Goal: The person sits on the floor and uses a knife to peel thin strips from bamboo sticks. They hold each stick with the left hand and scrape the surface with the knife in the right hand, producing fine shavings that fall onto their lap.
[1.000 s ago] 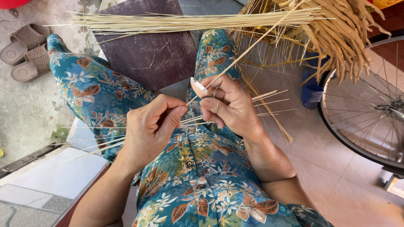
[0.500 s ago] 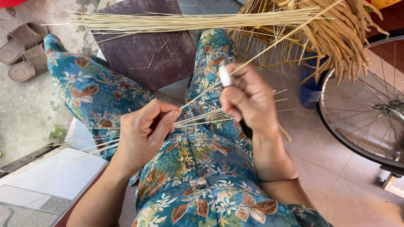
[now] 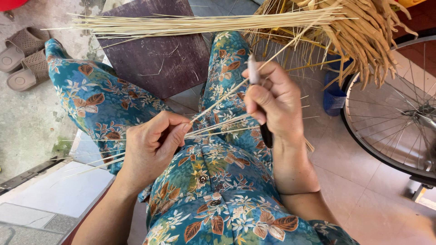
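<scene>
Over the lap, the left hand [image 3: 152,143] pinches a few thin bamboo splints [image 3: 218,129] while the right hand [image 3: 272,102] grips a black-handled knife [image 3: 265,135] against one, and the blue basket [image 3: 334,97] behind shows no visible contents.

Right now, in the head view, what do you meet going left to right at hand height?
Sandals → left hand → right hand → blue basket → bicycle wheel.
</scene>
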